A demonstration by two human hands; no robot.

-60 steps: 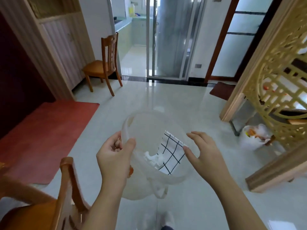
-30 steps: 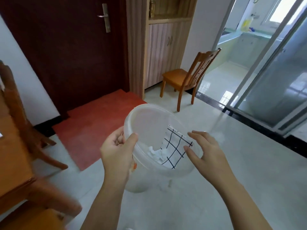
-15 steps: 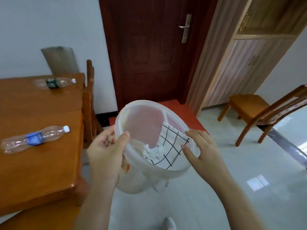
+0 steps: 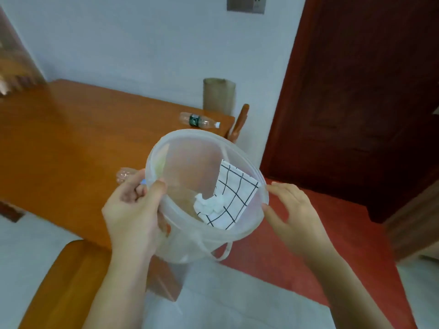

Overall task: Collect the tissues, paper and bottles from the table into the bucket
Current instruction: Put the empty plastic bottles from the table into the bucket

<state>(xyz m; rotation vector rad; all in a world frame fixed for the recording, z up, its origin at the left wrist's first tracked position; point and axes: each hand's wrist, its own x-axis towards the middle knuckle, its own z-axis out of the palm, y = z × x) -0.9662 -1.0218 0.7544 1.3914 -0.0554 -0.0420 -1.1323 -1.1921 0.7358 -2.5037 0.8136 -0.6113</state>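
Note:
My left hand (image 4: 134,207) grips the left rim of a translucent plastic bucket (image 4: 190,143), held tilted in front of me. Inside it lie a white sheet of paper with a black grid (image 4: 234,198) and a crumpled white tissue (image 4: 205,205). At the bucket's right rim my right hand (image 4: 293,211) has its fingers spread, holding nothing. One clear bottle with a dark label (image 4: 199,121) lies on the wooden table (image 4: 71,143) near its far right corner. A second clear bottle (image 4: 124,175) shows only partly behind my left hand.
A wooden chair seat (image 4: 69,281) stands at the table's near edge, below my left arm. Another chair back (image 4: 240,122) and a brown roll (image 4: 218,96) stand past the table's far end. A dark red door (image 4: 356,91) and red mat (image 4: 332,233) are on the right.
My view has swung left from the open floor and glass doors to the table. The bucket stays in my left hand, and both bottles have come closer.

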